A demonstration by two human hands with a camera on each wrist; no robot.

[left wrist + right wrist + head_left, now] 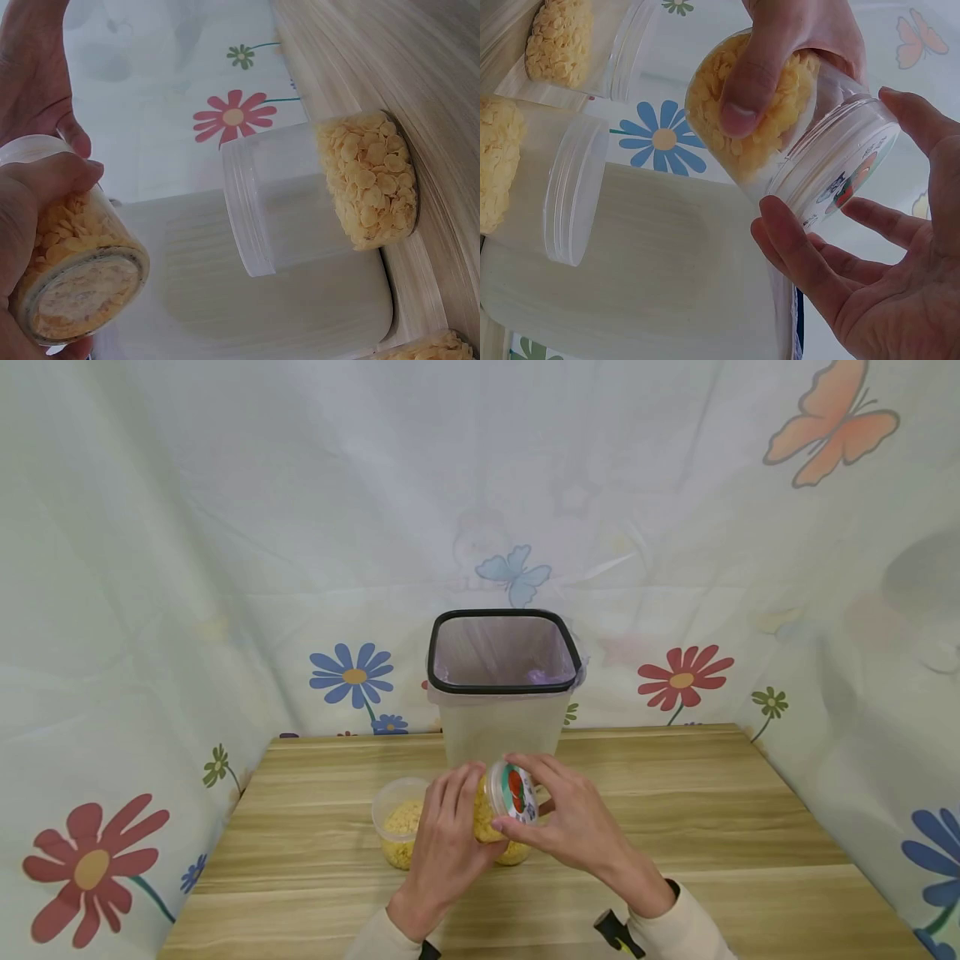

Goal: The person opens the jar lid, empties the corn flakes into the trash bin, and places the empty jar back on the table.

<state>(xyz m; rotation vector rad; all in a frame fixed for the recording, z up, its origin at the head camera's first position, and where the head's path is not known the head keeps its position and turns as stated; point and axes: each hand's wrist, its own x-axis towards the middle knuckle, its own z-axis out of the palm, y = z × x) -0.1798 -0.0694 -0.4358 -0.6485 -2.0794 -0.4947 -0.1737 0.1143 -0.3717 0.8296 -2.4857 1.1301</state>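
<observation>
A clear plastic jar [486,817], partly filled with pale yellow flakes, is held tilted above the table. My left hand [448,835] grips its body, with the thumb lying across the side in the right wrist view. On the jar's mouth sits a round lid [521,793] with a printed picture in red and green. Fingertips and thumb of my right hand [576,817] pinch this lid at its edge. Two lidless jars of similar flakes stand on the table: one jar [399,827] left of my hands, another [514,853] mostly hidden beneath them.
Behind the hands stands a translucent bin [501,720] with a black rim and a thin purplish liner. The wood-grain table [675,810] extends to both sides. Fabric [360,527] printed with flowers and butterflies surrounds the table at the back and sides.
</observation>
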